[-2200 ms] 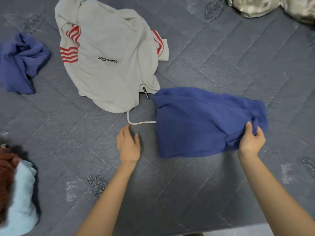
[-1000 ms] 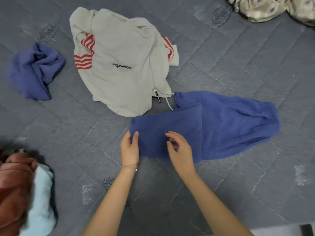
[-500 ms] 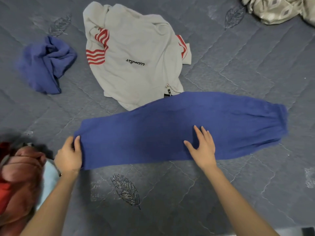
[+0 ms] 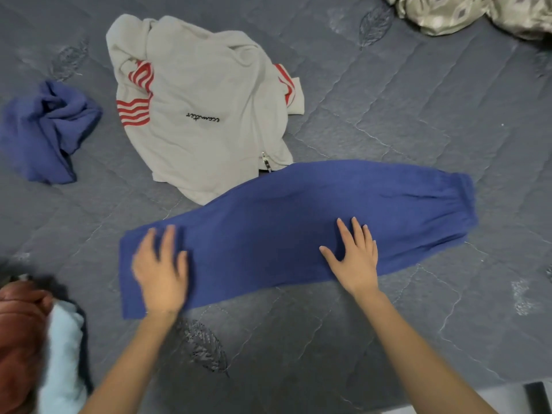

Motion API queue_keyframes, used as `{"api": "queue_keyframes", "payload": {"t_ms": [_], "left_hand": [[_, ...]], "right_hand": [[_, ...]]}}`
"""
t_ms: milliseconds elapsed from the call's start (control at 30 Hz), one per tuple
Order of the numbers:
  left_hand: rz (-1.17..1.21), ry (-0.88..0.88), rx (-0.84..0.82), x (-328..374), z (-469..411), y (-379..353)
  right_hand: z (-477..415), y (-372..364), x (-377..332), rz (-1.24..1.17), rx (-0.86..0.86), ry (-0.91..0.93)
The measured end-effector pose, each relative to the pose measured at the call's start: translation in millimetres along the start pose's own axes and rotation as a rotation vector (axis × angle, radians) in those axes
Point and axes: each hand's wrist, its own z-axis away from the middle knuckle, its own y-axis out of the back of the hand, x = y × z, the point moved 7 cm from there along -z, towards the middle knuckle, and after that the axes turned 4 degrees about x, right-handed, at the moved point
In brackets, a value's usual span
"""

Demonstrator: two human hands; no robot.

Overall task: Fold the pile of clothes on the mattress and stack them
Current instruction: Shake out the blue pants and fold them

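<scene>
— Fingers of the right hand are lying straight and a little spread, thumb out to the side, with the palm pressing flat on the blue trousers.

— And the left hand?

— It is resting flat on the trousers' left end. Its fingers are looking straight, though blur is hiding how far apart they are lying. Neither hand is pinching any cloth.

— Where are the trousers lying?

— They are stretching as one long band across the mattress, nearer its front edge than its far one, with the gathered end pointing toward the right edge.

— Is anything touching them?

— Their far side is overlapping the hem of a grey zip jacket with red stripes, which is lying rumpled toward the far edge.

— What else is lying on the mattress?

— A crumpled blue garment is sitting toward the left edge, well apart from the trousers. Toward the front left corner a rust-coloured cloth and a pale blue cloth are lying bunched together, just beside the left forearm. Patterned beige bedding is spilling over the far right corner.
</scene>
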Motion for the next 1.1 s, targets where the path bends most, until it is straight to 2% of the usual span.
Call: {"api": "queue_keyframes", "payload": {"t_ms": [100, 200, 367, 500, 700, 867, 1000, 1100], "left_hand": [[-0.004, -0.288, -0.187, 116.0, 23.3, -38.7], [-0.093, -0.461, -0.243, 200.3, 35.0, -74.7], [-0.123, -0.448, -0.271, 271.4, 29.3, -107.9], [-0.134, -0.500, -0.312, 310.4, 31.4, -122.0], [-0.140, -0.456, -0.401, 346.3, 36.2, -150.1], [-0.130, -0.370, -0.463, 348.7, 32.6, -164.8], [-0.016, -0.296, -0.424, 343.7, 25.1, -150.3], [0.240, -0.206, -0.383, 331.1, 17.2, -125.9]], "right_hand": [[-9.2, 19.3, 17.3, 0.046, 0.042, 0.001], [-18.5, 39.1, 41.4, 0.104, 0.070, 0.018], [-31.5, 68.0, 85.6, 0.126, 0.125, 0.047], [-43.9, 89.6, 128.3, 0.075, 0.147, -0.028], [-72.4, 117.9, 191.5, -0.149, 0.181, -0.270], [-101.1, 128.2, 209.6, -0.371, 0.178, -0.319], [-106.1, 128.4, 200.2, -0.430, 0.202, -0.260], [-94.4, 125.8, 186.5, -0.551, 0.223, -0.371]]}}
